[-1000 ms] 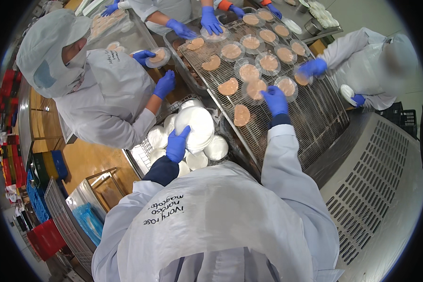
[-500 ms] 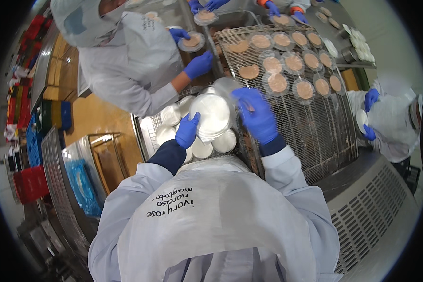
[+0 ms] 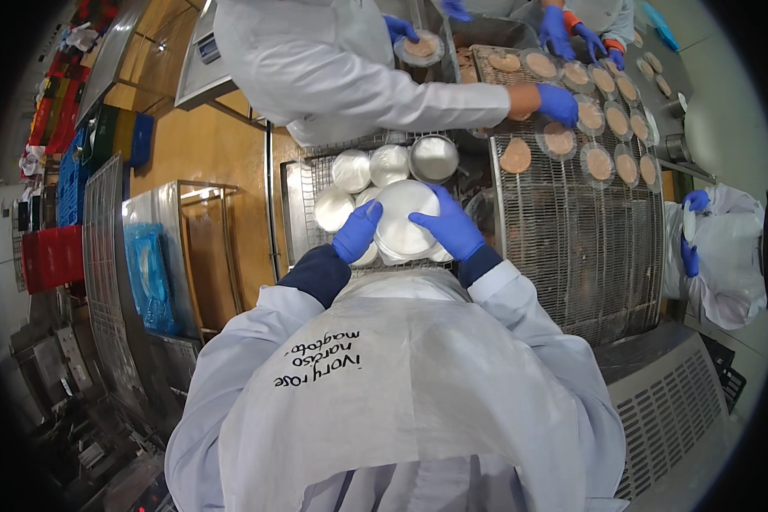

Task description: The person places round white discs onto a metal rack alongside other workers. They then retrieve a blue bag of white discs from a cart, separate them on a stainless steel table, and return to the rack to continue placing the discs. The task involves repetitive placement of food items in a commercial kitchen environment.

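Note:
A stack of thin round white sheets (image 3: 407, 224) is held between my two gloved hands, in front of my apron. My left hand (image 3: 357, 232) grips its left edge, thumb on the side. My right hand (image 3: 454, 225) wraps the right edge, its thumb lying on the top sheet. The fingers beneath the stack are hidden. Just beyond and below the hands, more round white stacks (image 3: 351, 171) sit in a wire-bottomed tray (image 3: 299, 200). A round metal tin (image 3: 434, 160) stands among them at the far right.
On my right is a wire-mesh conveyor (image 3: 563, 264) carrying round pale patties (image 3: 559, 138), many on clear discs. A co-worker's arm (image 3: 435, 104) stretches across ahead of me to the conveyor. Another person (image 3: 725, 247) stands at far right; a metal rack (image 3: 205, 192) is at left.
My right hand, blurred and apart from the stack before, now grips its right edge. The co-worker ahead has reached rightward over the conveyor. My view has shifted.

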